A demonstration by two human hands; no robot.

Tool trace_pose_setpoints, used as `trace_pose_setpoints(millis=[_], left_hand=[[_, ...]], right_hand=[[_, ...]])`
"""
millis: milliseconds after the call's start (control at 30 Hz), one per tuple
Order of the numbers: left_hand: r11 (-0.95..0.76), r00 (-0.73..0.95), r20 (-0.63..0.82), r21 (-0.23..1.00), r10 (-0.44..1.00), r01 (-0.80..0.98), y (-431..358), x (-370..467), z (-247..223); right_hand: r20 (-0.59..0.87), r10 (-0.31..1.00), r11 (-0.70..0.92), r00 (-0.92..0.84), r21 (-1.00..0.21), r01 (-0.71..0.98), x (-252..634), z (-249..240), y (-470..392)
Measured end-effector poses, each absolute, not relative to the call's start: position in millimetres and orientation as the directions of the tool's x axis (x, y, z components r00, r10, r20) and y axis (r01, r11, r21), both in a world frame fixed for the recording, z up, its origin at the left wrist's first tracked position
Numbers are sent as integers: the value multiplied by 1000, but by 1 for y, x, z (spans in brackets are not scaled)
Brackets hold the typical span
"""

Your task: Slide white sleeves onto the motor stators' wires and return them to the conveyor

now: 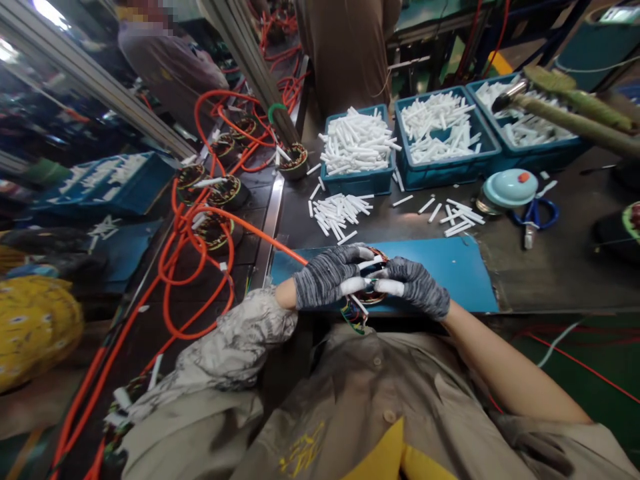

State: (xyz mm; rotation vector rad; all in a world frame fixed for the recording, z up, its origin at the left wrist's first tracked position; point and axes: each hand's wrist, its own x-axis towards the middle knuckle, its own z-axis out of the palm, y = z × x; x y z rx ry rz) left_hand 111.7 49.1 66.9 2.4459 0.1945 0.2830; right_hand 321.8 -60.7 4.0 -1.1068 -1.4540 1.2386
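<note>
Both your hands, left hand (327,277) and right hand (417,287), close on one wire-wound ring (374,296), gloved fingers bent around opposite sides of it and white-wrapped tips nearly meeting over its near part. You have that ring over the blue mat (450,267), towards its near edge; whether it rests there or is lifted, I cannot tell, nor whether your tips also pinch a fine strand. Colored leads (354,320) hang from it past the mat's near edge.

Beyond the mat stand three blue bins with white tubes (357,140) in them. Your left bin (357,183) is heaped above its rim. Your middle bin (450,175) has tubes piled around a gap where its blue floor shows. Your right bin (540,155) also holds tubes, partly hidden by a long-handled tool (565,120). Between the left bin and the mat lies a loose pile of tubes; a smaller scatter lies just beyond the mat's right part.

Beyond the mat's right end you have a jar with a pale blue lid (510,187), and blue-handled scissors (543,215) beside it. Left of the mat, an orange hose (173,283) loops among more wound rings (215,230).
</note>
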Motion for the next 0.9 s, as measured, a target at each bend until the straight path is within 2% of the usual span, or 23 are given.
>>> trace_pose_setpoints(millis=[100, 167, 200, 267, 367, 433, 500, 567, 633, 700, 800, 833, 900], left_hand=[[-676, 974, 99, 734, 204, 67, 53, 113, 63], [-703, 979, 44, 703, 197, 110, 53, 112, 63], [-756, 980, 20, 640, 197, 139, 51, 112, 63], [-877, 975, -14, 435, 220, 204, 43, 114, 64], [-948, 957, -22, 135, 289, 289, 24, 127, 64], [-949, 950, -13, 26, 314, 314, 12, 141, 63], [-945, 945, -10, -8, 327, 327, 6, 153, 64], [-935, 936, 2, 13, 353, 353, 11, 155, 69], [-915, 917, 20, 84, 398, 395, 25, 141, 76], [-894, 921, 3, 240, 390, 378, 46, 116, 80], [-775, 965, -64, 584, 254, 242, 71, 80, 72], [-714, 964, -78, 657, 255, 242, 74, 72, 67], [-636, 931, -111, 702, 347, 321, 68, 63, 55]], right_hand=[[137, 973, 170, -186, -971, 171, 317, 3, -61], [162, 973, 204, -163, -935, 289, 314, 3, -62], [183, 972, 224, -144, -905, 362, 312, 3, -62], [256, 959, 284, -123, -837, 467, 311, 2, -65], [371, 923, 379, -104, -827, 415, 317, -2, -68], [402, 914, 394, -53, -852, 345, 325, -4, -70], [380, 925, 359, 6, -881, 308, 332, -6, -74], [324, 944, 295, 66, -914, 279, 337, -6, -82], [300, 950, 266, 83, -921, 283, 337, -5, -92], [338, 940, 337, -55, -884, 323, 333, -6, -102], [387, 870, 488, -306, -761, 426, 323, -10, -108], [388, 860, 507, -332, -722, 470, 319, -11, -107], [378, 873, 488, -308, -671, 558, 313, -12, -104]])
